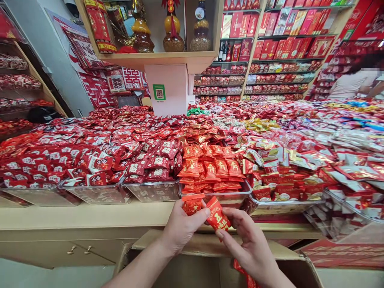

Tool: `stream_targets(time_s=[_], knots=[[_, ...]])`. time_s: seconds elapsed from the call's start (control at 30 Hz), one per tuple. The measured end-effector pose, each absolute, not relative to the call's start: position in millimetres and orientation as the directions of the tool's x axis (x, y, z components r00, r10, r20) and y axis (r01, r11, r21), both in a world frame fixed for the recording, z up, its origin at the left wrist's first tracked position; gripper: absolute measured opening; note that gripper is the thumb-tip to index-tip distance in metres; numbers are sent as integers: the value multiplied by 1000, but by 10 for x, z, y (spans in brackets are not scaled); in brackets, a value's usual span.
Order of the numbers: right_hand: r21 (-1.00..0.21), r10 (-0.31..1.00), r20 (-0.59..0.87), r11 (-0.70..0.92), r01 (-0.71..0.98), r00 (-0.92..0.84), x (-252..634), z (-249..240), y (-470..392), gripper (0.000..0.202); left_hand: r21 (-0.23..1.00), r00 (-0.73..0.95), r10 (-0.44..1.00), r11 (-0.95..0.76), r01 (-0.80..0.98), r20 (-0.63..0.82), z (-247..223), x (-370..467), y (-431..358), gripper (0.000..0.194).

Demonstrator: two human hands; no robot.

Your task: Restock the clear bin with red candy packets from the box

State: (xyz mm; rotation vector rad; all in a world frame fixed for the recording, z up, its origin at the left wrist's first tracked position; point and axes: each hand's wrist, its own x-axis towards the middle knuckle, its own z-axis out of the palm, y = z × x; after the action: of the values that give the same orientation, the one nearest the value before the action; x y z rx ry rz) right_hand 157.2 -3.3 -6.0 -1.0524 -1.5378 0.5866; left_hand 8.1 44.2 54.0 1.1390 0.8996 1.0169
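My left hand (180,226) is closed around a small red candy packet (192,205), its thumb reaching to the edge of a second one. That second red candy packet (216,215), with gold lettering, is pinched between the thumb and fingers of my right hand (250,237). Both hands are over the near edge of a brown cardboard box (207,244), in which some red packets (246,274) show, partly hidden by my right forearm. Just beyond my hands, a clear plastic bin (216,196) holds neatly stacked red packets (211,170) that look alike.
Clear bins of maroon packets (159,160) stand to the left, durian packets (277,186) to the right. A white pillar (168,88) under a display shelf (159,58) rises from the heaps. Cupboard doors (81,252) are below the counter. Another person (349,86) is at the far right.
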Motion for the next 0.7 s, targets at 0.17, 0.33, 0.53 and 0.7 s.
stream_targets(time_s=[0.17, 0.33, 0.53, 0.7], knots=[[-836, 869, 495, 475, 275, 4, 1580, -36, -17, 32, 979, 235, 971, 87, -185, -42, 483, 72, 466, 16], [-571, 726, 660, 651, 501, -192, 1594, -24, -54, 43, 908, 280, 950, 234, -348, -138, 486, 50, 486, 16], [-272, 572, 766, 700, 660, -292, 1623, -57, -78, 55, 870, 368, 909, 335, -363, -197, 541, 54, 465, 17], [-189, 520, 821, 636, 748, -235, 1739, 290, 237, 48, 852, 399, 892, 367, -373, -210, 526, 28, 480, 30]])
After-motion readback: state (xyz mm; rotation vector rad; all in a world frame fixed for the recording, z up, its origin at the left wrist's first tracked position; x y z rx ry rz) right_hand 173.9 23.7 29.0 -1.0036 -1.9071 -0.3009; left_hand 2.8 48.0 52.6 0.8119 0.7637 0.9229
